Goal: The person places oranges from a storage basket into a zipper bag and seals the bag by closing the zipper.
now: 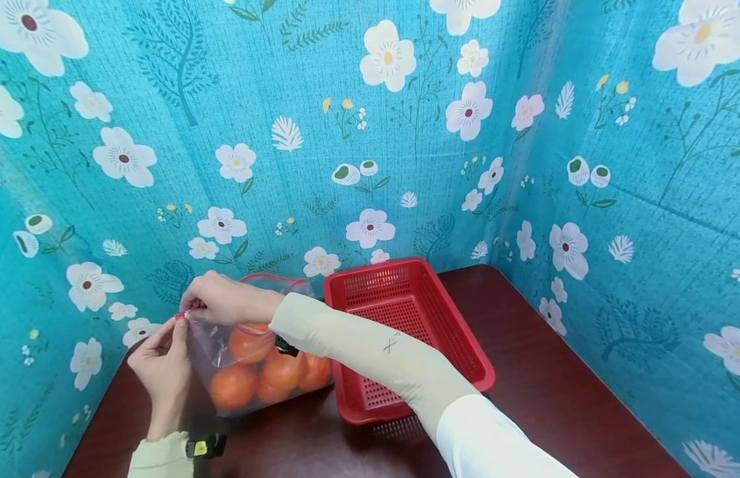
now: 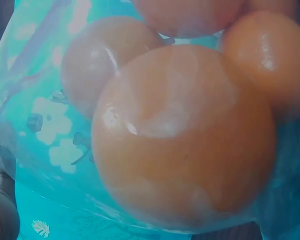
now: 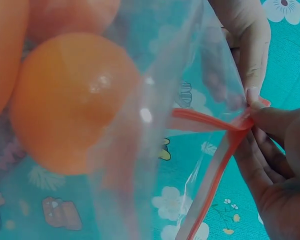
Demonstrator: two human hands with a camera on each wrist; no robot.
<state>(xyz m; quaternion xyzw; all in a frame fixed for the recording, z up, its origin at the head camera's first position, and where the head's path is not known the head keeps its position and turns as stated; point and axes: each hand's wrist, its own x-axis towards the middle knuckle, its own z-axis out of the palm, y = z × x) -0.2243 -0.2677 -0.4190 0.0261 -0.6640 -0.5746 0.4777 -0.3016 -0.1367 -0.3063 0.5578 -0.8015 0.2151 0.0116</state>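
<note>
A clear zip bag with a red zip strip stands on the table, with several oranges inside. At the bag's left top corner, my left hand pinches the end of the strip between thumb and fingers. My right hand reaches across the bag and pinches the same strip just beside the left fingertips. The right wrist view shows both hands meeting at that corner, where the two strip edges come together. Through the film in the left wrist view, a large orange fills the middle.
A red plastic basket with slotted walls stands right of the bag, partly behind the right forearm. The dark red-brown table extends to its right. Blue flowered cloth hangs behind and along the sides.
</note>
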